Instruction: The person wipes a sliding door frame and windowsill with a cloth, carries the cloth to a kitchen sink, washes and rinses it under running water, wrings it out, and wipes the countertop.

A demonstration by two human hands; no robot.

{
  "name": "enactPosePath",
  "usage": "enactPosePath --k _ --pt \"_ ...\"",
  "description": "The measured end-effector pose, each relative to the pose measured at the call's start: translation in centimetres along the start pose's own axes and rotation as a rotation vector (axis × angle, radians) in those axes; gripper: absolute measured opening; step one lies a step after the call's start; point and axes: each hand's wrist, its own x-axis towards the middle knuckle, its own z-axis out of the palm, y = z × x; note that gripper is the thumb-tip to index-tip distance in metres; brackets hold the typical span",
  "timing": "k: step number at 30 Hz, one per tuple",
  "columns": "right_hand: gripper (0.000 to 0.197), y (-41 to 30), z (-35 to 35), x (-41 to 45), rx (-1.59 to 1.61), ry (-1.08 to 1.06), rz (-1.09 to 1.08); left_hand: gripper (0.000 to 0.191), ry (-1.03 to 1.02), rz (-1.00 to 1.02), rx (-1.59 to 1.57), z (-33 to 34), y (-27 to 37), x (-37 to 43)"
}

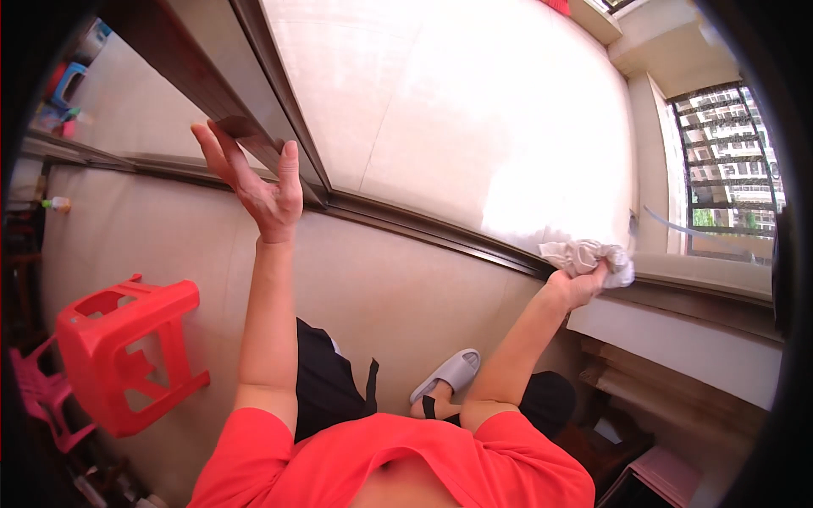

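Note:
My left hand (270, 197) is raised at the dark metal frame (216, 89) of a sliding glass door, fingers and thumb spread apart. Its fingertips lie against or just in front of the frame; the exact contact is hard to tell. My right hand (575, 289) grips a crumpled white cloth (587, 257). That hand is low at the right, by the end of the dark door track (438, 232), where the track meets the side frame. Part of the cloth hides the fingers.
A red plastic stool (127, 352) lies tipped over at the left, with a pink plastic stool (47, 387) behind it. A small bottle (58, 204) lies farther left. Shelving with a white top (673, 349) stands at the right. A barred window (727, 178) is beyond the track.

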Motion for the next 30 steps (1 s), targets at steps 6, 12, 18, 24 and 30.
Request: enactPosePath --k 6,12,18,24,30 --pt "0.046 -7.4 11.1 -11.4 -0.284 -0.330 -0.824 0.079 -0.035 -0.027 -0.087 0.9 0.2 -0.3" --pt "0.039 9.3 2.1 -16.2 -0.748 -1.102 -1.262 0.079 -0.037 -0.010 -0.101 0.4 -0.6 0.0" --pt "0.042 19.4 -1.9 -24.2 -0.480 -0.801 0.276 0.082 -0.070 -0.007 -0.043 0.3 -0.4 0.0" --pt "0.030 22.9 1.6 -27.6 0.172 -0.254 1.492 0.085 -0.064 -0.002 -0.068 0.9 -0.5 -0.5" --pt "0.032 20.4 -4.0 -12.3 0.201 -0.153 1.193 0.084 -0.066 0.010 -0.043 0.6 0.3 -0.1"
